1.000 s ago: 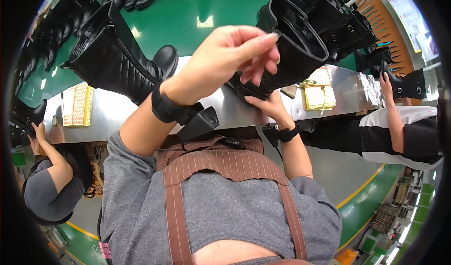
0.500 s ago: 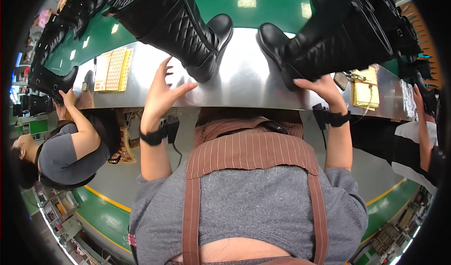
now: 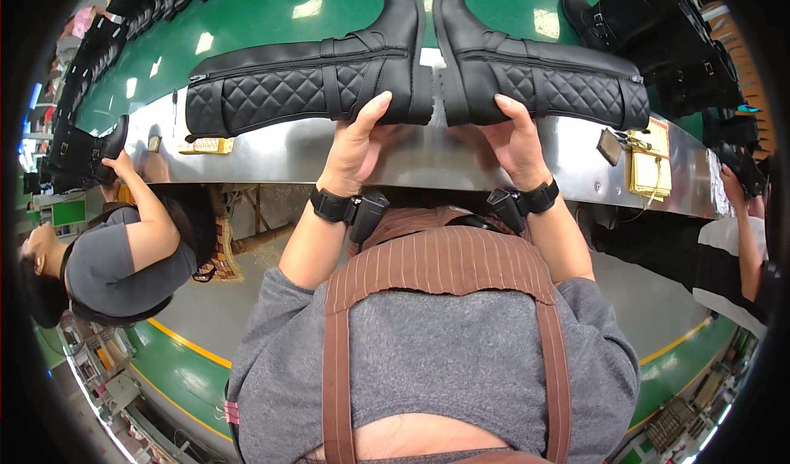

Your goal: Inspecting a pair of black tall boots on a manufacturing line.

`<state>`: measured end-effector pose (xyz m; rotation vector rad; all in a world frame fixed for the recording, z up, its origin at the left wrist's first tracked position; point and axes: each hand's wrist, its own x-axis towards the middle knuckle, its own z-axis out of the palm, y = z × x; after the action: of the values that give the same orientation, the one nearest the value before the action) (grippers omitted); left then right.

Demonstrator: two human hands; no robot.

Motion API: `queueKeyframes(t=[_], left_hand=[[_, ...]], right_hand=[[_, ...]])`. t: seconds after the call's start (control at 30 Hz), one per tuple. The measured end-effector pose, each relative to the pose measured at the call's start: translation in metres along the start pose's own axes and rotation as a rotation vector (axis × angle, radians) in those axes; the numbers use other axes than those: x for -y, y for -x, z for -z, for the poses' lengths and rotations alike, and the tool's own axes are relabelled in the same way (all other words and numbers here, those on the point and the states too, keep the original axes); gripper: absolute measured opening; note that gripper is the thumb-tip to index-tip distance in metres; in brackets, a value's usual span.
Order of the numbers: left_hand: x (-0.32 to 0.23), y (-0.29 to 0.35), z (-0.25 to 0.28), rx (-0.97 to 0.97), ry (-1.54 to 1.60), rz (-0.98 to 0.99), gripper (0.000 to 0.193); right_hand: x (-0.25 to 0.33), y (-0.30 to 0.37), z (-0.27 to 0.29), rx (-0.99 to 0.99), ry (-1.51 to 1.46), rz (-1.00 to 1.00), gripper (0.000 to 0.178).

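Two tall black boots lie on their sides above the metal tabletop [image 3: 313, 155], soles facing each other and heels nearly touching. The left boot [image 3: 280, 89] points its shaft to the left, the right boot [image 3: 568, 85] to the right. Both show quilted panels, straps and a long zipper. My left hand [image 3: 358, 147] is closed round the left boot near the ankle, thumb up on the quilted side. In the same way my right hand [image 3: 518, 143] grips the right boot, its fingers partly hidden beneath.
A sticker sheet stack [image 3: 206, 145] is partly covered by the left boot's shaft. Right of me lie a dark block [image 3: 609, 146] and tied yellow papers [image 3: 648, 172]. More black boots [image 3: 658, 32] stand at far right. A co-worker [image 3: 123, 250] at left handles another boot.
Both boots have turned from standing tilted on the table to lying sideways, soles brought together. My left hand, earlier open beside its boot, now holds it; both hands moved inward.
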<state>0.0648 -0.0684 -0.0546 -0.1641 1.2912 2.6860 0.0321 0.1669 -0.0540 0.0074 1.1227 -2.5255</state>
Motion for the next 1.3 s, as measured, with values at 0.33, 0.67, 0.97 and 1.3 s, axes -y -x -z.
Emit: queueKeyframes(t=[0.33, 0.67, 0.97, 1.3], left_hand=[[0.026, 0.003, -0.018, 0.13, 0.234, 0.0, 0.036], [0.027, 0.002, -0.019, 0.204, 0.191, 0.09, 0.044], [0.028, 0.002, -0.016, 0.216, 0.305, 0.118, 0.042], [0.02, -0.009, -0.019, 0.142, -0.995, -0.073, 0.035]], right_hand=[[0.014, 0.012, 0.018, 0.178, -0.081, -0.013, 0.043], [0.02, 0.02, 0.036, 0.2, 0.036, -0.032, 0.037], [0.025, 0.017, 0.04, 0.385, -0.112, -0.136, 0.037], [0.027, -0.008, 0.007, 0.213, 1.417, 0.051, 0.05]])
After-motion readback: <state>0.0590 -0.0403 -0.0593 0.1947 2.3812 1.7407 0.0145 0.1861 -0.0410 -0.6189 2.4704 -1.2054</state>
